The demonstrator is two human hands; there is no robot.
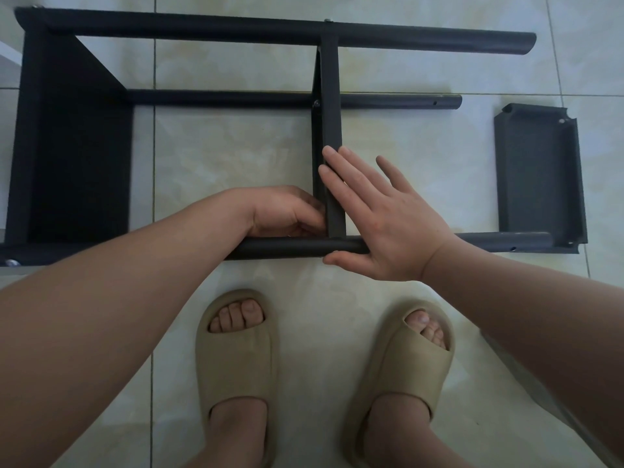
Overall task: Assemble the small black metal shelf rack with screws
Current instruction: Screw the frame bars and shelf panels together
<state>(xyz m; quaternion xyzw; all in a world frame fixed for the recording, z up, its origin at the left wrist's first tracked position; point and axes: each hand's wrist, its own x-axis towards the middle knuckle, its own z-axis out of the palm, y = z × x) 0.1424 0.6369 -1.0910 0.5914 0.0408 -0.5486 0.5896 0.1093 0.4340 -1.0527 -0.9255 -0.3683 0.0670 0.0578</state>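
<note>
The black metal rack (189,30) lies on its side on the tiled floor. One shelf panel (77,146) closes its left end, and a middle shelf panel (329,96) stands edge-on between the long posts. My left hand (287,212) curls its fingers at the joint where this middle panel meets the near post (297,248); whatever it pinches there is hidden. My right hand (381,217) lies flat with straight fingers against the panel's right face, thumb under the near post. A loose shelf panel (537,177) lies flat at the right.
Screw heads show at the far post (327,20), the middle post (316,103) and the rack's near left corner (13,262). My feet in beige slippers (236,359) stand just in front of the near post. Pale floor tiles surround the rack.
</note>
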